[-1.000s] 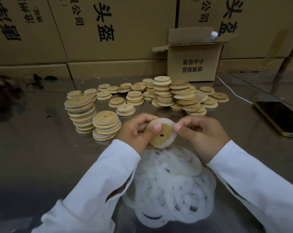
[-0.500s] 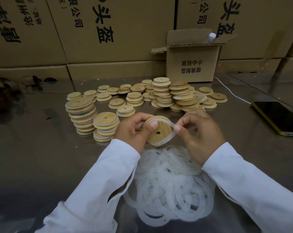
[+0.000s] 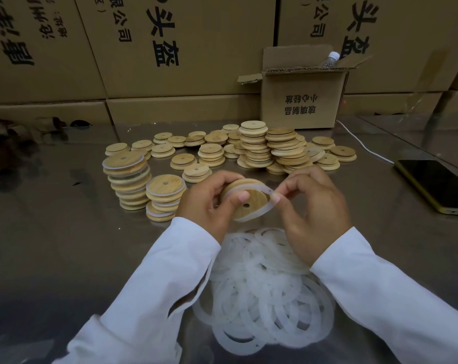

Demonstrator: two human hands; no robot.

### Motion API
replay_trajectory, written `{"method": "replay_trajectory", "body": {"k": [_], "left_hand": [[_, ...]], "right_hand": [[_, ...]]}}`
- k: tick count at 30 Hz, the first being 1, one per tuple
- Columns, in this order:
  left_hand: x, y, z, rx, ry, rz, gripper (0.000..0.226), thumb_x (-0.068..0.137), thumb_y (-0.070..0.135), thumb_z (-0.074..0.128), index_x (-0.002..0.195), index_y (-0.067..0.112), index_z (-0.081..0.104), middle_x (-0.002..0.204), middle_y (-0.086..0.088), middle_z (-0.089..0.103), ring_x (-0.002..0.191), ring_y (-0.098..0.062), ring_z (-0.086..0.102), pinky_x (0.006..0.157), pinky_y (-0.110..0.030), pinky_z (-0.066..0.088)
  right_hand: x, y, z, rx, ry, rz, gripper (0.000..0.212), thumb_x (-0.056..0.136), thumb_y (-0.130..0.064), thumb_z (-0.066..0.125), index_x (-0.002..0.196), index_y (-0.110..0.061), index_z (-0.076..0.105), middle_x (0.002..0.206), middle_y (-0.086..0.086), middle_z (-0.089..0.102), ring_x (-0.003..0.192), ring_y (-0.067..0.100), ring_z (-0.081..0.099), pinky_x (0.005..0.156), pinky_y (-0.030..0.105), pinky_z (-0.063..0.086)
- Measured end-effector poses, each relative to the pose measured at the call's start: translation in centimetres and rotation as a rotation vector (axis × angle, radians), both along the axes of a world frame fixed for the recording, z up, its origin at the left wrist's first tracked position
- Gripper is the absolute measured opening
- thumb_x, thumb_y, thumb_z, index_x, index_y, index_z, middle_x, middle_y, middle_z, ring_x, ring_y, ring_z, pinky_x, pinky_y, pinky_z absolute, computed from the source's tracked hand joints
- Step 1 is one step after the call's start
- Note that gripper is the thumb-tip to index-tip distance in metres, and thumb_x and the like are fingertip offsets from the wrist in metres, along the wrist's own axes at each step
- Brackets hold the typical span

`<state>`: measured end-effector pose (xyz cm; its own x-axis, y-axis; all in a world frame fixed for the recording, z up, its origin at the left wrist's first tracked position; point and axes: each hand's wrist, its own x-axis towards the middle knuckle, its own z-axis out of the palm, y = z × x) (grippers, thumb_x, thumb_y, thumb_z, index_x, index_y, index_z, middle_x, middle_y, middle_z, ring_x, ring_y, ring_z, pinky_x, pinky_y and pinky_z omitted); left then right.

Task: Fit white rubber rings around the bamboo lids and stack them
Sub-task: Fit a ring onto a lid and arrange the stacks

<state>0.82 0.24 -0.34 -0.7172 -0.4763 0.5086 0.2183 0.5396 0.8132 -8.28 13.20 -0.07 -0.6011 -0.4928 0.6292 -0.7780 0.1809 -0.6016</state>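
While stretching a ring over a lid: left hand curled round the lid, thumb pressed on its face near the centre hole; right hand pinching the ring between thumb and forefinger at the lid's right edge. Ring seated along the far edge, pulled clear at the right. Both held above the table.

Just below the hands, a loose heap of rings. To the left, two ringed stacks, the taller one leaning. Beyond, bare lids, some stacked, some scattered. Far right, a phone with a white cable.

Risks, as a judgement: could snap back off the rim if the pinch slips; could seat twisted or only part-way; could topple the leaning stack when set on top.

Behind, a small box with a bottle inside, printed mirror-reversed 玻璃制品 and 小心轻放. Large cartons behind that, also reversed, showing 头盔 and 限公司. No brand legible.
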Motion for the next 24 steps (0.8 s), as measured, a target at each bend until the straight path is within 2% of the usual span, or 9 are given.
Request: {"method": "replay_trajectory", "body": {"k": [4,9,13,16,18,21,24], "left_hand": [[0.0,0.0,-0.2,-0.035,0.020,0.004,0.014,0.078,0.029,0.062,0.087,0.038,0.059,0.083,0.014,0.068,0.081,-0.005,0.066,0.073,-0.020,0.053],[-0.1,0.1,-0.2,0.060,0.037,-0.018,0.018,0.084,0.012,0.062,0.088,0.029,0.061,0.084,0.009,0.069,0.080,-0.005,0.066,0.074,-0.022,0.054],[-0.1,0.2,-0.1,0.178,0.051,-0.041,0.015,0.083,0.012,0.060,0.087,0.026,0.062,0.071,0.012,0.071,0.073,0.001,0.066,0.069,-0.018,0.054],[-0.1,0.2,-0.2,0.286,0.053,-0.054,0.011,0.076,0.025,0.060,0.086,0.026,0.062,0.069,0.011,0.071,0.072,-0.003,0.067,0.070,-0.033,0.056],[-0.1,0.2,-0.2,0.329,0.057,-0.067,0.017,0.070,0.031,0.058,0.086,0.025,0.063,0.070,0.009,0.072,0.071,-0.004,0.067,0.068,-0.036,0.057],[-0.2,0.1,-0.3,0.412,0.058,-0.085,0.014,0.075,0.026,0.058,0.087,0.022,0.064,0.070,0.006,0.072,0.070,-0.007,0.068,0.059,-0.031,0.059],[-0.2,0.1,-0.4,0.497,0.047,-0.090,0.011,0.086,0.015,0.054,0.088,0.019,0.064,0.068,0.005,0.072,0.067,-0.007,0.068,0.050,-0.024,0.054]], "right_hand": [[-0.1,0.0,-0.1,-0.017,-0.004,0.010,0.014,0.082,-0.012,0.063,0.074,-0.022,0.056,0.088,-0.016,0.045,0.081,0.001,0.050,0.070,0.014,0.041],[-0.4,0.1,0.1,0.002,-0.075,0.054,0.011,0.083,-0.011,0.064,0.075,-0.018,0.060,0.087,-0.013,0.048,0.080,-0.003,0.049,0.070,0.000,0.034],[-0.5,0.3,0.3,0.012,-0.187,0.101,0.016,0.082,-0.014,0.065,0.071,-0.025,0.060,0.087,-0.011,0.053,0.084,0.000,0.051,0.072,0.004,0.036],[-0.4,0.3,0.6,0.004,-0.218,0.117,0.018,0.082,-0.015,0.065,0.070,-0.027,0.059,0.086,-0.006,0.057,0.085,0.003,0.053,0.073,0.008,0.038],[-0.3,0.4,0.8,0.002,-0.223,0.122,0.020,0.082,-0.014,0.064,0.069,-0.028,0.058,0.085,-0.005,0.057,0.083,0.005,0.053,0.073,0.009,0.039],[-0.2,0.4,1.0,0.008,-0.236,0.128,0.022,0.082,-0.015,0.065,0.067,-0.029,0.057,0.084,-0.004,0.058,0.082,0.007,0.053,0.072,0.011,0.039],[0.0,0.3,1.0,0.021,-0.253,0.125,0.021,0.082,-0.017,0.065,0.067,-0.028,0.057,0.082,-0.005,0.059,0.080,0.008,0.054,0.069,0.010,0.039]]}}
